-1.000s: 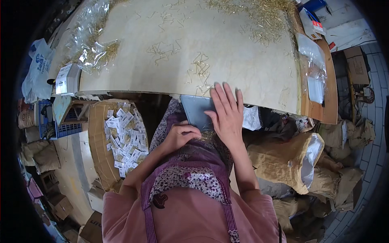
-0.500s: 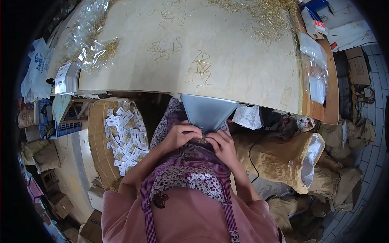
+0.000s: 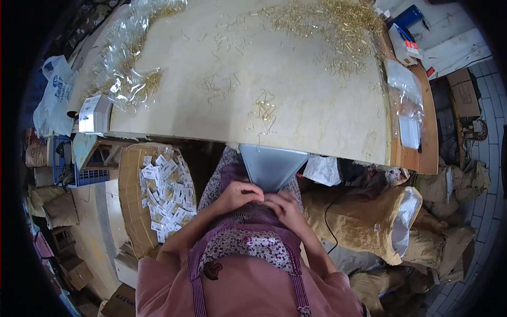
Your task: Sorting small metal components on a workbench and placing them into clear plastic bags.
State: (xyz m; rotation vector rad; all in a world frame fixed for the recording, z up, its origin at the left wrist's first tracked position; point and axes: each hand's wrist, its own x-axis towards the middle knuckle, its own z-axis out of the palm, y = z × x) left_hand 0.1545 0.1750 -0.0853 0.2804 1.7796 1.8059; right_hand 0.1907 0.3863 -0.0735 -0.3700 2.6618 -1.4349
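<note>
Above my lap, my left hand (image 3: 240, 195) and my right hand (image 3: 285, 207) meet with fingertips almost touching. The left fingers are pinched together; what they hold, if anything, is too small to make out. My right fingers are curled and smeared by motion. Just beyond them a grey metal tray (image 3: 273, 166) slopes from the table edge down to my lap. Bent gold-coloured wire pieces (image 3: 264, 108) lie on the table (image 3: 185, 116) beyond the tray. A purple flowered apron (image 3: 245, 245) covers my lap.
Left of me stands a cardboard box (image 3: 132, 193) full of small carded packets (image 3: 169, 185). Clear plastic bags (image 3: 119, 58) and a stack of white cards (image 3: 95, 114) lie at the table's left. A heap of gold wire (image 3: 343, 31) is far right; a large brown sack (image 3: 354, 222) lies to my right.
My hands have drawn closer together, the right one moving left toward the left fingertips. The whole view has shifted slightly, so the table sits lower in it.
</note>
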